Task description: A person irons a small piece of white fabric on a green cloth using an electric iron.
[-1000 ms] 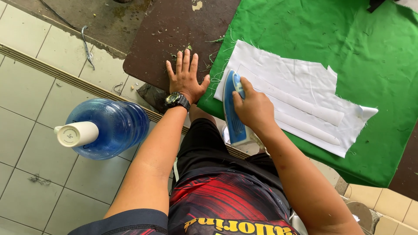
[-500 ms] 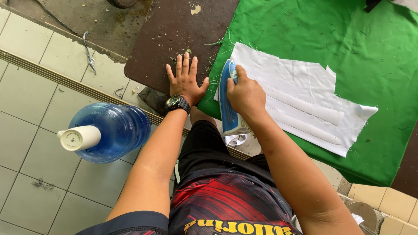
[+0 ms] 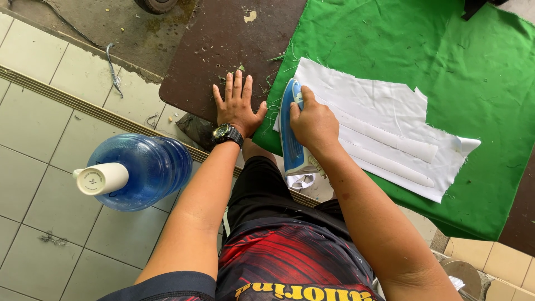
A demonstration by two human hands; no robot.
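My right hand point(image 3: 313, 120) grips the handle of a blue and white clothes iron point(image 3: 292, 134), which stands on the near left end of a white cloth piece point(image 3: 384, 131). The white cloth, with two long folded strips across it, lies on a green fabric point(image 3: 446, 67) spread over a dark brown table point(image 3: 217, 44). My left hand point(image 3: 236, 103), with a black wristwatch at the wrist, rests flat with fingers spread on the bare brown tabletop just left of the iron.
A large blue water bottle point(image 3: 139, 170) with a white cap stands on the tiled floor point(image 3: 39, 128) to the left of my legs. Loose green threads lie on the tabletop near the green fabric's edge. A bare concrete strip runs beyond the tiles.
The iron and my right hand have slid slightly left and toward the table's near edge along the white cloth. My left hand has stayed flat on the table.
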